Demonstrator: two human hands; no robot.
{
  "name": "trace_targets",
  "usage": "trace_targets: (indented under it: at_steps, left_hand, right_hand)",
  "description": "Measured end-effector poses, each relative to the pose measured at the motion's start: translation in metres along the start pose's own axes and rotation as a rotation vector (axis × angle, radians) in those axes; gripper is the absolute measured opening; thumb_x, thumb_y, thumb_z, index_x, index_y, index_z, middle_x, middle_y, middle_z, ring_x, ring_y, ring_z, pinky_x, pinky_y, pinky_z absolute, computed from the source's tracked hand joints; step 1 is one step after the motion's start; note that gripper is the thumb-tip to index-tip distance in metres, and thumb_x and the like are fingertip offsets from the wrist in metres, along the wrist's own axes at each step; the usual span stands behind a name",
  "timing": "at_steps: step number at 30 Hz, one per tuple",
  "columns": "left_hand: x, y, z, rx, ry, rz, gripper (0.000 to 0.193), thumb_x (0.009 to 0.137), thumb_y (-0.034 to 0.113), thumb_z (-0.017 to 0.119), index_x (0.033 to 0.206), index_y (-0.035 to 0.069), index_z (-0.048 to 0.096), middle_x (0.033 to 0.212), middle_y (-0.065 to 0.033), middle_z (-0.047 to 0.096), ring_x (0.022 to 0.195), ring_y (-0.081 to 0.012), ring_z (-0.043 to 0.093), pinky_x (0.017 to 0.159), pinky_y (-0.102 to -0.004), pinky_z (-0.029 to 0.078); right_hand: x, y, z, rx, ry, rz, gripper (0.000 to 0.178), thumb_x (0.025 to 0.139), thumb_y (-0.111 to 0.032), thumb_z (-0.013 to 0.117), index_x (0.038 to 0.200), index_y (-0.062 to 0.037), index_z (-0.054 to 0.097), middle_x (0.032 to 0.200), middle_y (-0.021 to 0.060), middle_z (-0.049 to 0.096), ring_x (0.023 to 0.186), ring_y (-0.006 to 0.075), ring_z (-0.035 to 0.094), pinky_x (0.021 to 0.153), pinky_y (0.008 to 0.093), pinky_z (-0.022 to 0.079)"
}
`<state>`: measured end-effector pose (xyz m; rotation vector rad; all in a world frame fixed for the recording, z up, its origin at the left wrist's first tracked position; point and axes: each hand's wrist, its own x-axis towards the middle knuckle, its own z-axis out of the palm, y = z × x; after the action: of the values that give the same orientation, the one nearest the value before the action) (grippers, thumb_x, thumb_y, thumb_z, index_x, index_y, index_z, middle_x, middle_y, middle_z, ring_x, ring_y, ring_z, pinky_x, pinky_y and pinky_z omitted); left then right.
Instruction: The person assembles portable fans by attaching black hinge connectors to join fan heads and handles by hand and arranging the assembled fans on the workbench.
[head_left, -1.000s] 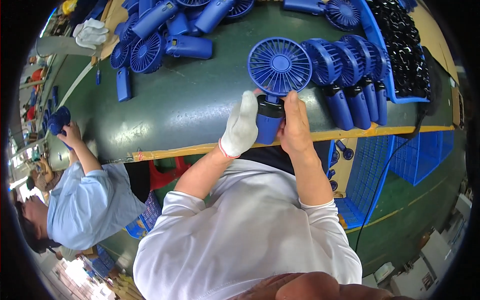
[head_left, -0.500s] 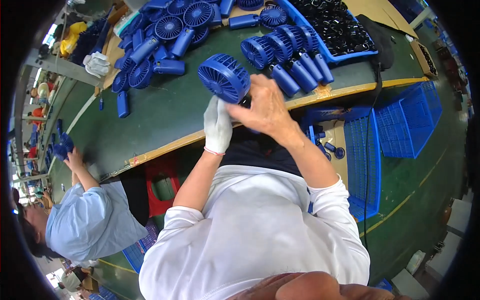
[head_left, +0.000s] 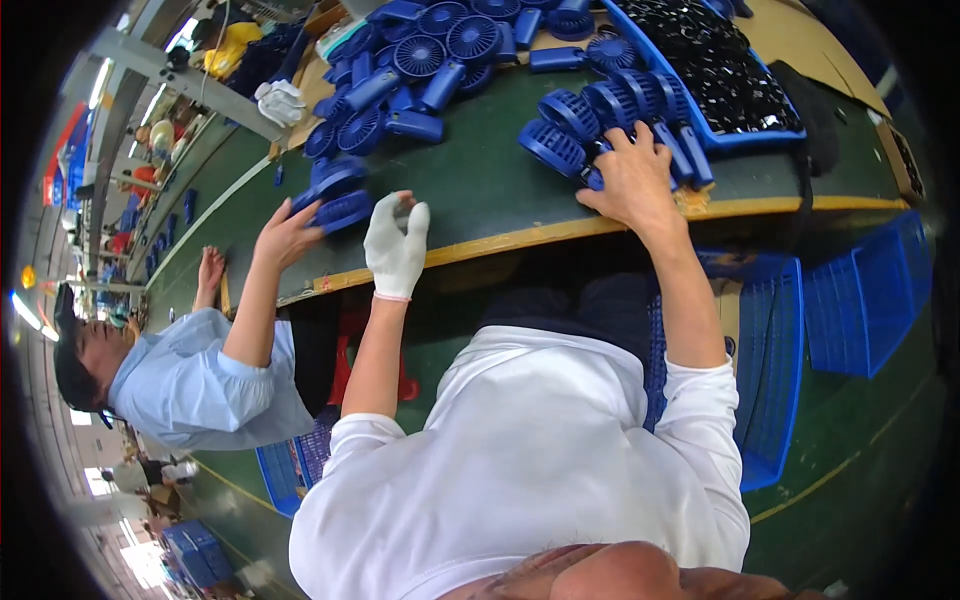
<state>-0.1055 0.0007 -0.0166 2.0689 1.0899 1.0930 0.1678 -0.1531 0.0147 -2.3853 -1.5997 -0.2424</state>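
My right hand point(head_left: 635, 185) is closed over the handle of a blue handheld fan point(head_left: 553, 148) at the near end of a row on the green worktable. Its round, slatted head shows left of my fingers, while the palm hides most of the handle. Other blue fans point(head_left: 610, 103) lie side by side just beyond, handles toward me. My left hand point(head_left: 397, 245), in a white glove with bare fingertips, hovers by the table's front edge, empty, thumb and fingers apart. To its left, a co-worker's hand point(head_left: 285, 235) holds blue fans point(head_left: 340, 192), slightly blurred.
A heap of blue fans point(head_left: 445, 45) covers the far middle of the table. At the far right sits a blue tray point(head_left: 715, 138) of small black parts. Blue crates point(head_left: 785, 360) stand below the table on my right. The co-worker in light blue point(head_left: 205, 385) is close on my left.
The fan between my hands went to the row at the right with my right hand. My left hand let go and moved left. The co-worker brought fans over toward the table's middle.
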Motion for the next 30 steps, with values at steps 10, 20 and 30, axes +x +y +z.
trace_targets:
  at_steps: [10,20,30]
  left_hand:
    - [0.032,0.018,0.019,0.52,0.16,0.773,0.024,0.072,0.013,0.078,0.093,0.006,0.068,0.099,-0.0107,0.068,0.095,-0.03,0.063,0.089,-0.0394,0.049]
    - [0.054,-0.053,-0.002,0.594,0.334,0.21,0.049,0.093,0.041,0.056,0.115,-0.002,0.062,0.117,-0.0176,0.062,0.11,-0.033,0.057,0.099,-0.0395,0.042]
    - [0.078,-0.085,-0.018,0.542,0.176,0.036,0.052,0.098,0.04,0.045,0.127,-0.001,0.056,0.13,-0.0176,0.057,0.119,-0.0332,0.053,0.103,-0.0389,0.039]
  right_hand:
    - [-0.025,-0.001,-0.004,0.021,-0.055,-0.023,0.038,0.062,-0.034,0.081,0.095,-0.0158,0.075,0.121,0.0082,0.053,0.122,0.0415,0.039,0.084,0.0526,0.048]
    - [-0.036,0.001,0.004,0.18,0.089,0.052,0.017,0.076,-0.022,0.07,0.086,-0.0101,0.078,0.107,0.0155,0.062,0.124,0.05,0.042,0.082,0.0599,0.044]
    - [-0.131,-0.001,0.03,0.247,0.631,0.099,0.011,0.069,-0.019,0.069,0.07,-0.0081,0.069,0.109,0.0095,0.056,0.121,0.0417,0.042,0.086,0.054,0.039]
